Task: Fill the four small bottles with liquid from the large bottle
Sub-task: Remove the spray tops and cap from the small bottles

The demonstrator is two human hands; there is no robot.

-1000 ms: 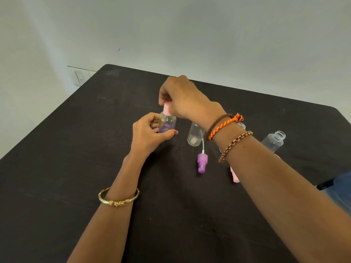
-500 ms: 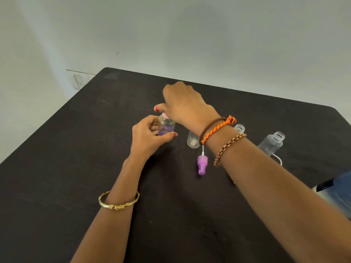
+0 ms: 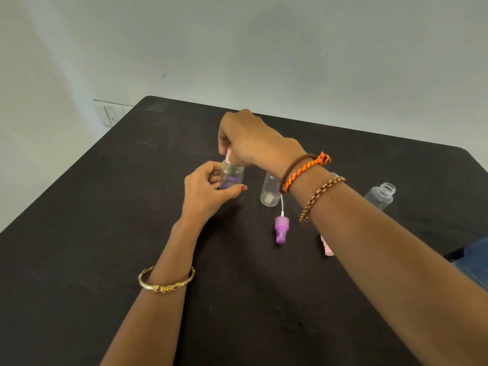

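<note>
On the dark table (image 3: 105, 233), my left hand (image 3: 206, 191) grips a small clear bottle (image 3: 232, 175) that shows purple inside. My right hand (image 3: 248, 141) pinches the pink spray cap (image 3: 228, 155) on that bottle's neck from above. A second small clear bottle (image 3: 270, 192) stands just right of it, its top hidden by my right wrist. A third bottle's rim (image 3: 334, 175) peeks out behind my bracelets. A fourth clear bottle (image 3: 380, 195) stands open at the right. The large bottle cannot be made out.
A purple spray cap (image 3: 281, 229) with a white tube lies on the table in front of the second bottle. A pink cap (image 3: 327, 247) lies partly under my right forearm. A blue object (image 3: 475, 260) sits at the right edge. A wall socket (image 3: 109, 116) is behind the table's left corner.
My right hand dropped onto the bottle top half a second ago, then rose again, so the pink cap shows once more. My left hand kept its hold on the bottle.
</note>
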